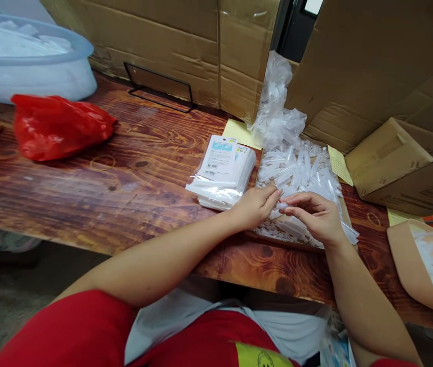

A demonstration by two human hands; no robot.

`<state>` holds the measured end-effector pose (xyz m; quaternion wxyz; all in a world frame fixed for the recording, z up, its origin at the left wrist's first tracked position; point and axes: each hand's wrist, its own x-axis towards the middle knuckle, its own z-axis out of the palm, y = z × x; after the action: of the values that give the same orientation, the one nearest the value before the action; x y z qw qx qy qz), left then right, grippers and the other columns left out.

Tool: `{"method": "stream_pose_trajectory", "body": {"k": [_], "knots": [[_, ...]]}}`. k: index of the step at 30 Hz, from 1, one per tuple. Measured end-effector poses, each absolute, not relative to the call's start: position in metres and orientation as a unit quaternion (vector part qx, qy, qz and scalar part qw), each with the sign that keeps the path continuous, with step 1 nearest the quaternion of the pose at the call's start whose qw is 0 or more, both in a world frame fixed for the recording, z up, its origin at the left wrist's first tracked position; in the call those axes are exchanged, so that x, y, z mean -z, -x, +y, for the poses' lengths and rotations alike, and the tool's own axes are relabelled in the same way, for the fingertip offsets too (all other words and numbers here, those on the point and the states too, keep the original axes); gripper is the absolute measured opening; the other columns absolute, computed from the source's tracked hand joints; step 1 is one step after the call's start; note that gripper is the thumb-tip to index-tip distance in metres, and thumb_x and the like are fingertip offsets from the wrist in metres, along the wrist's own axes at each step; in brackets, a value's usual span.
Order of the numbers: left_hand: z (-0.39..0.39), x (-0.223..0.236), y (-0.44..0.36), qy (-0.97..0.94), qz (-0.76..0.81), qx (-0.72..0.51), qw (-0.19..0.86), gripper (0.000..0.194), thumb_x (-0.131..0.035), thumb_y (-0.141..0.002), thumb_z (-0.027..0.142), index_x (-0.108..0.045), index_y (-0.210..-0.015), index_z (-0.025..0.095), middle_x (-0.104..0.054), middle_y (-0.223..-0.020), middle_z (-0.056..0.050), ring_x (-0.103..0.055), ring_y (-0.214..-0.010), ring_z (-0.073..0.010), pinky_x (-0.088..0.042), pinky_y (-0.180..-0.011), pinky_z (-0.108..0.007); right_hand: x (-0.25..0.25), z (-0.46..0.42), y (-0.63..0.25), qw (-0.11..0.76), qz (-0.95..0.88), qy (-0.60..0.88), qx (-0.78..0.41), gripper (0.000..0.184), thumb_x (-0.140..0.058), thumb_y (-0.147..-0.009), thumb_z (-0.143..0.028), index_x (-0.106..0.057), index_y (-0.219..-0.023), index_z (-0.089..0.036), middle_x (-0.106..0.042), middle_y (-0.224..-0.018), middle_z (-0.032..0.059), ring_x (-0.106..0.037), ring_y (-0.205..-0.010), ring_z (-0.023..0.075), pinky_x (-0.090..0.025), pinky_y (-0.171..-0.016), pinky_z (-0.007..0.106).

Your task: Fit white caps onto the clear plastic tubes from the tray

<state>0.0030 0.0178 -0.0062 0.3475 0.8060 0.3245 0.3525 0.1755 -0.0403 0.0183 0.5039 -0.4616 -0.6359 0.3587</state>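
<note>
My left hand (256, 208) and my right hand (317, 214) meet over the front of a shallow cardboard tray (350, 219). Between their fingertips is a small clear plastic piece (282, 205); its exact kind is too small to make out. The right thumb and index finger pinch it, and the closed left fingers grip its other end, partly hidden. Clear plastic strips or tubes (300, 171) lie heaped in the tray, with smaller white bits (273, 234) along its front. Left of the tray is a stack of clear packets with printed cards (220, 163).
A red plastic bag (61, 127), a blue-white tub (32, 76) and a black wire stand (158, 86) are at left. Crumpled clear bags (281, 117) sit behind the tray. At right are a cardboard box (396, 163) and an orange-tan bin (407, 255) of white pieces.
</note>
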Motion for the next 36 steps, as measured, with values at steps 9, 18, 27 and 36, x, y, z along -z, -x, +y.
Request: {"method": "stream_pose_trajectory", "body": {"k": [9,18,27,36], "knots": [[0.022,-0.004,0.001,-0.783,0.273,-0.316,0.462,0.036,-0.035,-0.094,0.037,-0.046,-0.065,0.02,-0.051,-0.063,0.001,-0.049,-0.064,-0.0154,-0.039,-0.064,-0.028,-0.026,-0.05,-0.185,0.441,-0.746,0.431,-0.251,0.019,-0.072,-0.082,-0.018,-0.078,-0.095,-0.031,-0.078,-0.102,0.0033,-0.072,-0.097,0.0252,-0.057,-0.091,0.045],[0.018,0.005,-0.001,-0.843,0.364,-0.34,0.203,0.024,-0.035,-0.1,0.031,-0.052,-0.086,0.02,-0.062,-0.074,-0.004,-0.061,-0.067,-0.0195,-0.04,-0.062,-0.028,-0.003,-0.039,-0.174,0.48,-0.659,0.512,-0.271,0.022,-0.07,-0.085,-0.042,-0.071,-0.098,-0.024,-0.078,-0.086,0.0034,-0.073,-0.077,0.0206,-0.058,-0.075,0.036],[0.014,0.003,-0.003,-0.87,0.377,-0.287,0.139,0.027,-0.032,-0.102,0.033,-0.053,-0.094,0.018,-0.069,-0.081,-0.008,-0.066,-0.071,-0.0213,-0.041,-0.061,-0.029,-0.012,-0.042,-0.179,0.376,-0.742,0.53,-0.165,0.023,-0.06,-0.09,-0.047,-0.061,-0.09,-0.024,-0.066,-0.077,0.0015,-0.06,-0.066,0.0171,-0.048,-0.065,0.03],[0.013,0.001,-0.006,-0.86,0.412,-0.247,0.169,0.03,-0.033,-0.102,0.032,-0.058,-0.096,0.017,-0.07,-0.082,-0.009,-0.067,-0.076,-0.0229,-0.043,-0.066,-0.031,-0.005,-0.037,-0.178,0.331,-0.756,0.538,-0.175,0.024,-0.048,-0.097,-0.042,-0.058,-0.087,-0.023,-0.062,-0.072,0.0005,-0.059,-0.065,0.0157,-0.045,-0.065,0.028]]}}
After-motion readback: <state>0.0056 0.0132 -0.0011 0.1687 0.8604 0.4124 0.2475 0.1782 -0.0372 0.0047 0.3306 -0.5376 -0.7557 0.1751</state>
